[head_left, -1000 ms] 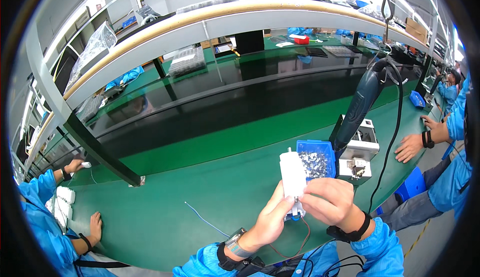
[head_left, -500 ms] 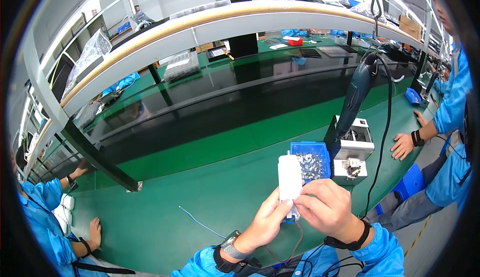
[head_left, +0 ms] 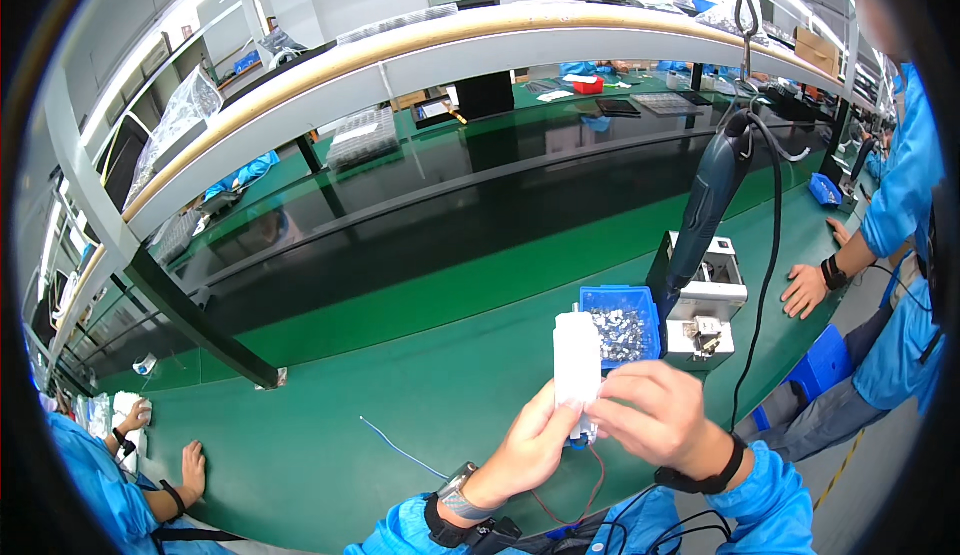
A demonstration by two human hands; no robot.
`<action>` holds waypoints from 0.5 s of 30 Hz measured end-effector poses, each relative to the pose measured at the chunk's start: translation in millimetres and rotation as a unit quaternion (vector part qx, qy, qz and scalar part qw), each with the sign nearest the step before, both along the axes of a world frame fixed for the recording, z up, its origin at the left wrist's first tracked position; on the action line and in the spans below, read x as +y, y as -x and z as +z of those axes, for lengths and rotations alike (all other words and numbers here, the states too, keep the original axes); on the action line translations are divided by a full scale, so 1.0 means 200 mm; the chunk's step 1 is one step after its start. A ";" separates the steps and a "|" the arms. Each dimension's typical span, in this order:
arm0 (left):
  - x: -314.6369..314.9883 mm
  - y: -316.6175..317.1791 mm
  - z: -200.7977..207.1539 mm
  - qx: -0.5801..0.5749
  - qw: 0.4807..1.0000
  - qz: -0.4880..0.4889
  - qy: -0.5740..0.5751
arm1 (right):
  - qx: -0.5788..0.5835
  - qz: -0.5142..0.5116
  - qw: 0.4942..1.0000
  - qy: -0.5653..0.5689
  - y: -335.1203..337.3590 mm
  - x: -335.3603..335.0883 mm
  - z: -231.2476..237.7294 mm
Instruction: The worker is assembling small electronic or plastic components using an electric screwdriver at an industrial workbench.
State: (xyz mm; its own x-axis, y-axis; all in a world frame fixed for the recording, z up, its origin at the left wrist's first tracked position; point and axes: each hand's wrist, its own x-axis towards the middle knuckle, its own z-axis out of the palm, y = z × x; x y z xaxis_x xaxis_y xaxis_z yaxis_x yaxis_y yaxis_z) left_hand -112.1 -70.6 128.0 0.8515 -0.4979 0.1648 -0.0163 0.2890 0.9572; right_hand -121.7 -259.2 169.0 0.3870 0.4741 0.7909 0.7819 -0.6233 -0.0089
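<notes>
My left hand (head_left: pixel 532 439) grips a white, flat, rectangular part (head_left: pixel 576 363) by its lower end, thumb across its front. The part is held up over the green bench, long side roughly upright. My right hand (head_left: pixel 655 410) is closed, its bent fingertips and thumb touching the part's lower right edge; whatever they pinch is hidden. A bit of blue and a thin dark red wire (head_left: pixel 600 475) show just below the hands. Right behind the part stands a blue bin (head_left: pixel 648 357) of small metal pieces.
A dark electric screwdriver (head_left: pixel 705 200) hangs above a silver box-shaped device (head_left: pixel 722 295), its black cable (head_left: pixel 775 255) looping down to the right. A blue wire (head_left: pixel 395 443) rises left of my forearm. Co-workers' hands rest on the bench at left (head_left: pixel 194 470) and right (head_left: pixel 804 291).
At left, a co-worker's far hand has drawn back from the dark strip to some white items near the bench's left end. My hands and the white part stay almost in place.
</notes>
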 end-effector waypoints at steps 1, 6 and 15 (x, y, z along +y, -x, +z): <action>0.00 -0.01 0.00 -0.002 1.000 0.000 0.000 | -0.018 0.046 0.999 -0.011 -0.03 -0.04 0.03; 0.01 -0.03 -0.01 0.024 0.998 -0.053 -0.001 | 0.038 0.016 0.930 -0.365 -0.36 -0.20 0.29; 0.00 -0.02 -0.03 0.058 0.997 -0.044 0.040 | 0.340 0.128 0.805 -0.469 -0.47 -0.31 0.42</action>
State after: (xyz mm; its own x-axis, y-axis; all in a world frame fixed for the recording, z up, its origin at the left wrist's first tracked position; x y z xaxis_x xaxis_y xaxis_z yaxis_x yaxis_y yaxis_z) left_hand -109.0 -71.2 123.0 0.8202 -0.5615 0.1093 0.1228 0.3596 0.9250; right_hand -27.8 -321.3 253.9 0.8664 -0.0748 0.4937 0.4989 0.0871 -0.8623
